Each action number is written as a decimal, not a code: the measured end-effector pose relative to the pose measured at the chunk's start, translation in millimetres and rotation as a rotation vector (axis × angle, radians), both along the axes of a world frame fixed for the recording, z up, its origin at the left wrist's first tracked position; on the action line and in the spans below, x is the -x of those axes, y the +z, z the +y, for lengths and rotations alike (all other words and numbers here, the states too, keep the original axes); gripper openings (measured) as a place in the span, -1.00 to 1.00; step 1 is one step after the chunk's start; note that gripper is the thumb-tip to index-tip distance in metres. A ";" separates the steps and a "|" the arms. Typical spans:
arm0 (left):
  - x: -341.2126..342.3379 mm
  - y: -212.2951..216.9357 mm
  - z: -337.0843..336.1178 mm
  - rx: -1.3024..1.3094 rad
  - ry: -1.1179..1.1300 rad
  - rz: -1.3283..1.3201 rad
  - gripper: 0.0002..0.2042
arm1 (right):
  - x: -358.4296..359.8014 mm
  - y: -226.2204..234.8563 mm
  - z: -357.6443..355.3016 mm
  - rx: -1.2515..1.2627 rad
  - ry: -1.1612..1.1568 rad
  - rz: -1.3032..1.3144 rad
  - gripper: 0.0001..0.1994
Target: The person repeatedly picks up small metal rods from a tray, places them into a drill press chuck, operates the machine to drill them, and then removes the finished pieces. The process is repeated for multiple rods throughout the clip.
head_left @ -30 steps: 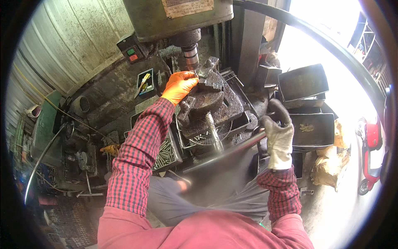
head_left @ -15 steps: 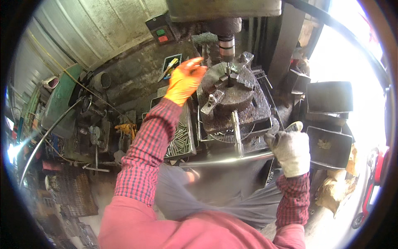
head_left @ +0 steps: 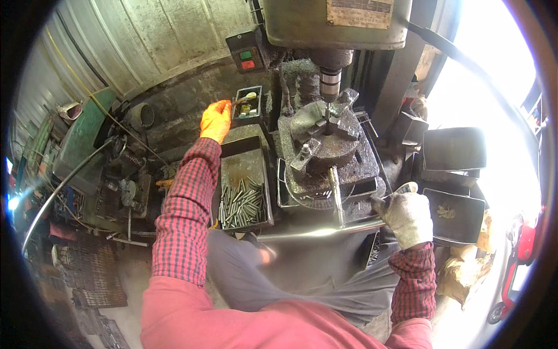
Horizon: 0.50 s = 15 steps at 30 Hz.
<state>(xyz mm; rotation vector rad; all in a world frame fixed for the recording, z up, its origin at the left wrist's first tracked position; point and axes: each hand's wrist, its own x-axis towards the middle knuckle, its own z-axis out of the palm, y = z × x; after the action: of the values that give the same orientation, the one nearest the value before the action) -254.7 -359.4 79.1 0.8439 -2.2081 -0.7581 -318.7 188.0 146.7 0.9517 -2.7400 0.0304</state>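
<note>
My left hand (head_left: 216, 121), in an orange glove, is closed at the near end of a thin brush-like tool (head_left: 240, 100), whose yellowish part lies over a small tray (head_left: 236, 120). My right hand (head_left: 407, 220), in a greyish-white glove, is wrapped round a lever handle, and a pale rounded end (head_left: 408, 187) shows above the fingers. Between the hands, a drill press chuck (head_left: 330, 84) with a bit points down at a round clamping fixture (head_left: 325, 136) on the machine table. A metal bar (head_left: 339, 200) sticks out from the fixture toward me.
Below my left forearm, a metal tray (head_left: 269, 200) holds many short metal pins (head_left: 241, 203). A long horizontal bar (head_left: 319, 232) crosses before my knees. Dark bins (head_left: 454, 150) stand at the right. A switch box (head_left: 246, 55) hangs behind; another machine (head_left: 131, 192) stands left.
My left hand has moved left and down from beside the fixture to the brush-like tool and closed on it. My right hand stays at the lever handle. The view has shifted somewhat.
</note>
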 end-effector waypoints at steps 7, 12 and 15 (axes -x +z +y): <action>-5.9 21.5 0.5 0.413 -0.067 -0.171 -0.66 | 1.4 -2.9 0.6 -0.055 0.018 -0.059 -0.49; -8.6 13.8 7.3 0.426 -0.042 -0.070 -0.76 | 1.2 -4.5 1.2 -0.025 0.015 0.022 -0.49; -27.8 20.6 8.1 0.383 -0.057 -0.090 -0.71 | 1.6 -3.8 2.6 -0.038 0.051 0.035 -0.50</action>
<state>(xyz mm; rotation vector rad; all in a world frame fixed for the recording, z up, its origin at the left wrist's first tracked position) -226.8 -351.3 99.7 0.6346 -2.3605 -0.3084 -320.3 190.6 142.8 1.0226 -2.6934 -0.0288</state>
